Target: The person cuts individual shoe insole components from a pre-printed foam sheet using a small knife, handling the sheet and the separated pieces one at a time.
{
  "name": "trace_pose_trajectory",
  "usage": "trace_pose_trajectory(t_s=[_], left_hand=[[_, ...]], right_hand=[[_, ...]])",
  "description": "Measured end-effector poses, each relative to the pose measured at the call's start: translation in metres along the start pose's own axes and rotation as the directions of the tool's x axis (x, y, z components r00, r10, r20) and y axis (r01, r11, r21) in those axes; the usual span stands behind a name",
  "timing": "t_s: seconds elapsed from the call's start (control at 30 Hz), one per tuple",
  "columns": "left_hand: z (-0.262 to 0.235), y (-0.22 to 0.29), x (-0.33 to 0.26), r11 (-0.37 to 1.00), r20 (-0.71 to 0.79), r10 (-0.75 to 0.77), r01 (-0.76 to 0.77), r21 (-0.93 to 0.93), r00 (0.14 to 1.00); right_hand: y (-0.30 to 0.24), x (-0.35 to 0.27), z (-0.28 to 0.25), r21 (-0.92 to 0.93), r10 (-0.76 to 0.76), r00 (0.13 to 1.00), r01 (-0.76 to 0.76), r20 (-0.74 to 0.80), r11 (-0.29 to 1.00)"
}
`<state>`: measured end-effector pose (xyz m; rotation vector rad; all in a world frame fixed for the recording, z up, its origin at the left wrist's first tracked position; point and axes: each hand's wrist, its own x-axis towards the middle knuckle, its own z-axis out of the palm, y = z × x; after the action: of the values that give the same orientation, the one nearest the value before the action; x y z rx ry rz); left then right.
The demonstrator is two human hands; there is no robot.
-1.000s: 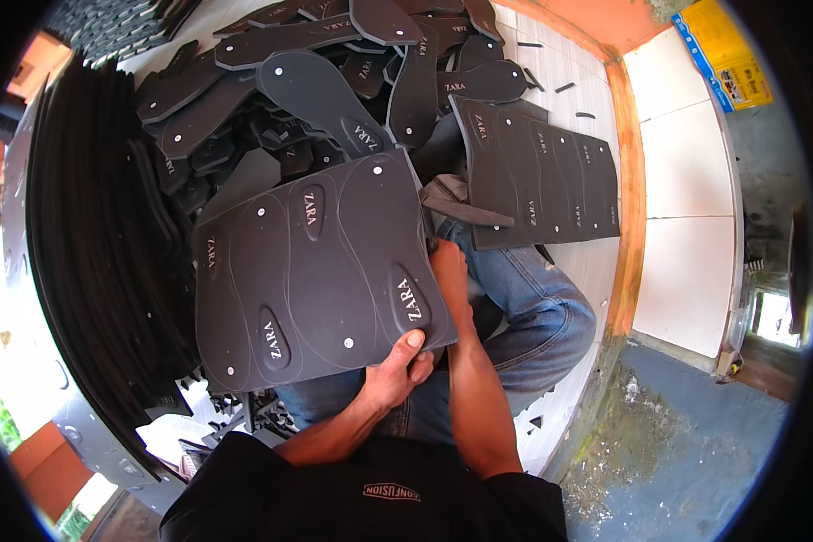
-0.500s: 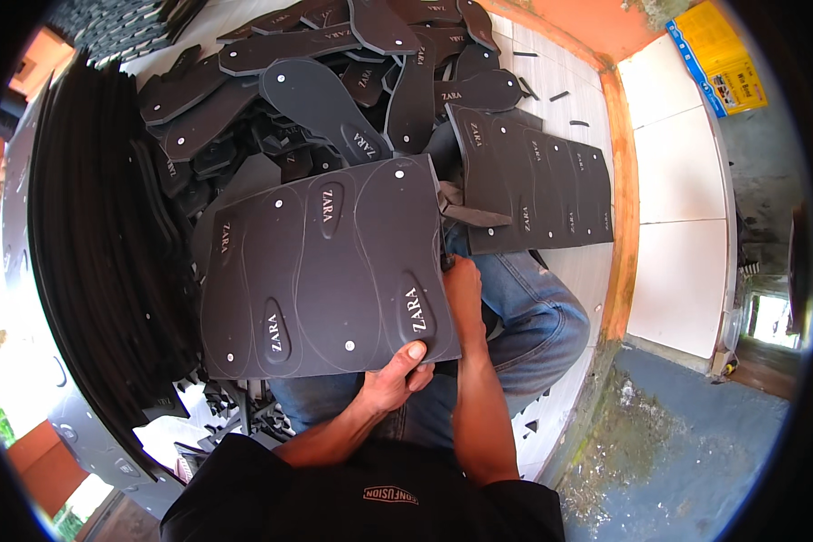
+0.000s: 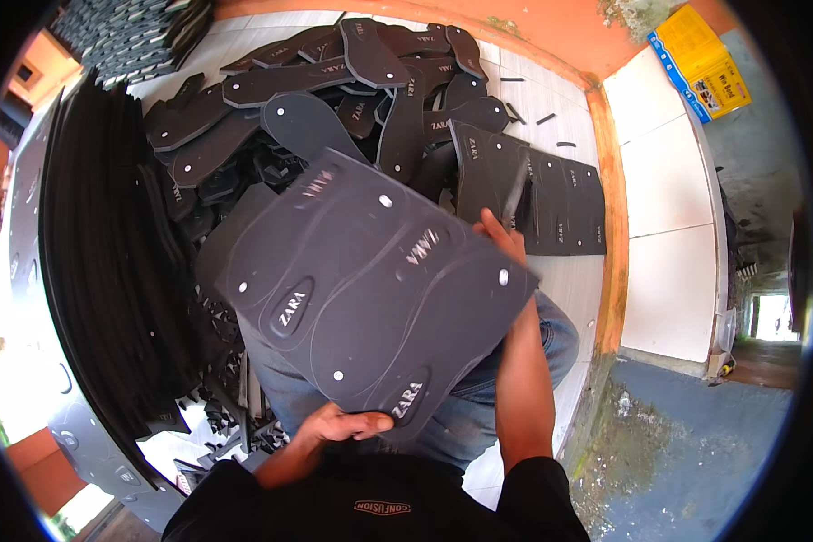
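Black sheet (image 3: pixel 357 280), one, in left hand (image 3: pixel 332 425)

Looks matt and smooth, like dense foam, on the sheet (image 3: pixel 361 289) held in the left hand (image 3: pixel 343 422), broken by moulded ovals and fine curved lines. Looks foam-like too on the loose soles (image 3: pixel 395 135) beyond the grip. Shows faded woven denim on the jeans (image 3: pixel 456 435) beneath, matt cloth on the shirt (image 3: pixel 325 488) nearer the body, rough, blotchy concrete on the floor (image 3: pixel 664 452) far right.
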<state>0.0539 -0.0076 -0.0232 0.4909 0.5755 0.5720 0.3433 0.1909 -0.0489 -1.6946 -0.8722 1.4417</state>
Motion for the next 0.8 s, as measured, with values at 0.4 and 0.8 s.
trace_pose_trajectory(t_s=[0.4, 0.8], left_hand=[[-0.016, 0.039, 0.017, 0.747, -0.275, 0.319, -0.419, -0.516, 0.907], [-0.012, 0.022, 0.035, 0.926, -0.601, -0.009, -0.22, -0.306, 0.799]], right_hand=[[0.024, -0.143, 0.009, 0.564, 0.083, 0.984, 0.021, -0.158, 0.825], [0.056, -0.163, 0.019, 0.231, 0.002, 0.999, 0.007, -0.042, 0.973]])
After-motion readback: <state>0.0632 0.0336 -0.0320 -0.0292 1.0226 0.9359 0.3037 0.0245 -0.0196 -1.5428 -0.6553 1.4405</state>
